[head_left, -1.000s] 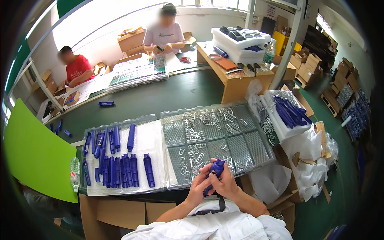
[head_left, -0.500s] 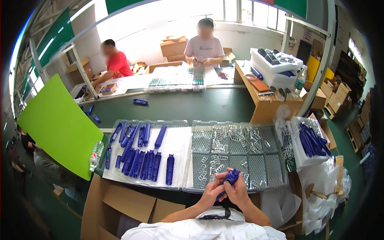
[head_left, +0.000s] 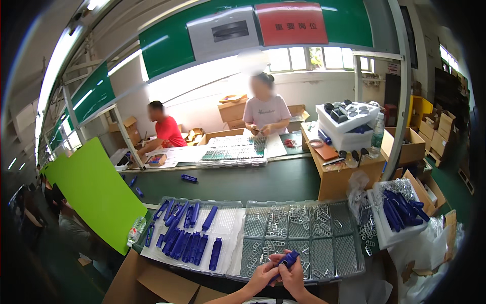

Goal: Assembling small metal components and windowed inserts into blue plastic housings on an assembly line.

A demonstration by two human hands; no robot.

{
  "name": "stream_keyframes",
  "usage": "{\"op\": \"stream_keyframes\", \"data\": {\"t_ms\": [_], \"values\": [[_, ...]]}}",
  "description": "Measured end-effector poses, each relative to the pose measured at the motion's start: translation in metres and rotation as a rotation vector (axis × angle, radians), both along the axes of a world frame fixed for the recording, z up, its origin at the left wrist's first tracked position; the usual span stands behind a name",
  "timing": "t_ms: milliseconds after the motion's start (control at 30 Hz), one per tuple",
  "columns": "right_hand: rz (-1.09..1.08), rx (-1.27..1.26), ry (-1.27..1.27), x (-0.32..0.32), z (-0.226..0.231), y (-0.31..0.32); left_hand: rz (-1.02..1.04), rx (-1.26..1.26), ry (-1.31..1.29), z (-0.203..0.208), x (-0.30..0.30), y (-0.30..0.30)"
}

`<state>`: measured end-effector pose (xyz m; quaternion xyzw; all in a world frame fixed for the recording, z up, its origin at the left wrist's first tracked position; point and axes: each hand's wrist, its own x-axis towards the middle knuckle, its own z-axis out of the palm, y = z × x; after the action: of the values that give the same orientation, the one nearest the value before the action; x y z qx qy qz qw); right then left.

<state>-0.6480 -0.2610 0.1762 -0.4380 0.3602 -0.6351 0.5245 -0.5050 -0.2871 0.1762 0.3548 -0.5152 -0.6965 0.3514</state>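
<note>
Over the front of the right-hand tray, my left hand (head_left: 265,275) and my right hand (head_left: 292,277) are both closed around a blue tubular plastic housing (head_left: 289,258). The housing slants, its far end pointing up and right; my fingers cover much of its middle and near end. Small clear or silvery oblong loops lie in several compartments of the clear divided tray (head_left: 323,252) beneath. To the left, another clear tray lined with white sheet (head_left: 229,223) carries rows of similar blue housings (head_left: 215,253).
A white foam box (head_left: 390,238) holding blue parts stands on the right. The wooden stand (head_left: 336,180) bears foam trays and a clear bottle. Beyond the green belt (head_left: 253,181), two people work at a bench. A lime-green board (head_left: 91,187) leans left; a cardboard box (head_left: 167,281) is in front.
The view has tilted upward, so trays and hands appear lower and overhead signs have come into sight. Both hands still grip the blue housing. The far person in the pale shirt has turned their head.
</note>
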Motion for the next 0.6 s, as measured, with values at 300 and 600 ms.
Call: {"op": "stream_keyframes", "data": {"t_ms": [300, 600], "values": [[-0.064, 0.147, -0.150, -0.015, -0.008, -0.007, 0.061, -0.027, -0.138, 0.004, -0.010, 0.001], [0.029, 0.105, -0.235, -0.010, -0.001, -0.019, 0.184, -0.091, -0.106, 0.028, -0.018, 0.007]]}}
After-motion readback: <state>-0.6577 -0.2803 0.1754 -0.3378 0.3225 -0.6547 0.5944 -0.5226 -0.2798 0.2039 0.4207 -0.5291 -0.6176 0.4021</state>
